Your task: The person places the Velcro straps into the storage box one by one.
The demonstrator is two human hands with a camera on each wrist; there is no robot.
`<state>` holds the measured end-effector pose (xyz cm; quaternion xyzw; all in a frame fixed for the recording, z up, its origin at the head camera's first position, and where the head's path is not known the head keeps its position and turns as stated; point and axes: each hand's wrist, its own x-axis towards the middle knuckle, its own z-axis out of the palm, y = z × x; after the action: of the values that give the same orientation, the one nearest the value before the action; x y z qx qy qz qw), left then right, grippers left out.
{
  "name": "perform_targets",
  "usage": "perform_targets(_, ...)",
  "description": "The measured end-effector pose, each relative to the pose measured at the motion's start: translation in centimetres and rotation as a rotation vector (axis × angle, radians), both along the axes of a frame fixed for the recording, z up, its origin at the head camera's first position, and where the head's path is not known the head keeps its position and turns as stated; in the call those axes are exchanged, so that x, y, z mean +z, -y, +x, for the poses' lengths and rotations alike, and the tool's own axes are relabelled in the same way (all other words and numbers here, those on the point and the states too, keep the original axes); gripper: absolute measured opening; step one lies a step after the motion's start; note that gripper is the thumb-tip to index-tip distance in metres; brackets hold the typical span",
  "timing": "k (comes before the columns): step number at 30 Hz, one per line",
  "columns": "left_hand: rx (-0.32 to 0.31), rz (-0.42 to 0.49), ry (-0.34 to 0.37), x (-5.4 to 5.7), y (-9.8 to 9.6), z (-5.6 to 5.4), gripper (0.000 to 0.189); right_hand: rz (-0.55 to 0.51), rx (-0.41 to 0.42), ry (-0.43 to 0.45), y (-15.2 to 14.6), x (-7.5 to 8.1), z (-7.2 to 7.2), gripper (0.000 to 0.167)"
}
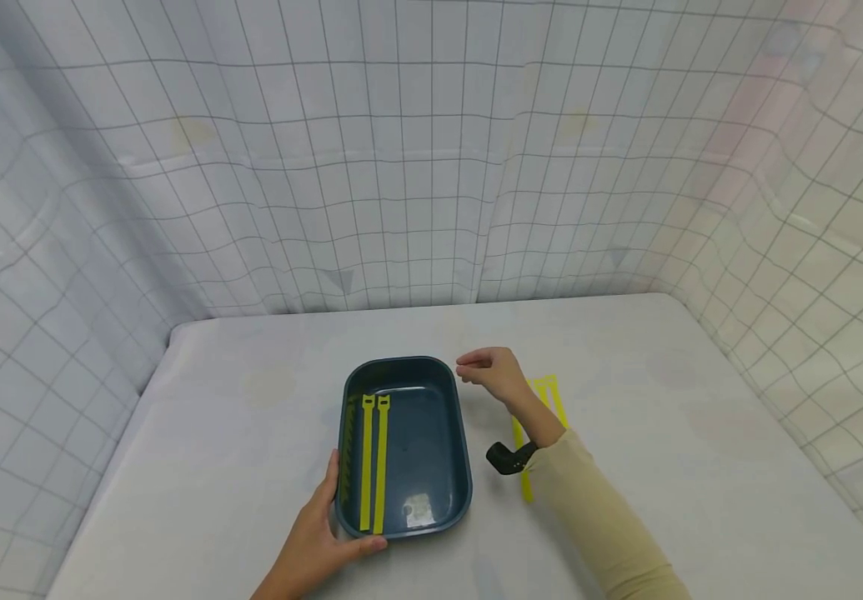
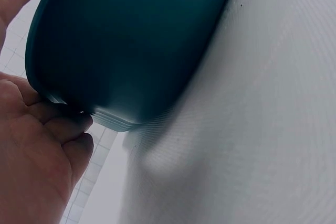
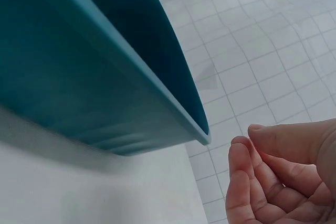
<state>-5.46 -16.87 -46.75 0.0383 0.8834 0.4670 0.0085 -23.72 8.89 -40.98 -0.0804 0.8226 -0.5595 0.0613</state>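
Note:
A dark teal plastic tray stands on the white table. My left hand grips its near left corner, with the thumb along the near rim and the fingers at the left side; the left wrist view shows those fingers bent at the rim. Inside the tray, two flat yellow straps with slotted heads lie side by side along the left wall. Just off the tray's far right corner, my right hand hovers with nothing in it, its thumb near the loosely bent fingertips.
More yellow straps lie on the table right of the tray, partly hidden under my right forearm. A black device sits on the right wrist. White grid-patterned curtains hang behind the table and at both sides.

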Motion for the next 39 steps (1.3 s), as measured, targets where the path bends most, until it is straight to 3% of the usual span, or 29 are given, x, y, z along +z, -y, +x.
perform_targets(26,0.014,0.037,0.07,0.4,-0.1,0.2,0.126,-0.042,-0.066,0.044,-3.8,-1.0,-0.3,0.026)
perform_targets(39,0.019,0.035,0.036,0.2,-0.1,0.1,0.126,-0.084,-0.127,0.06,-5.9,-1.6,-1.0,0.029)
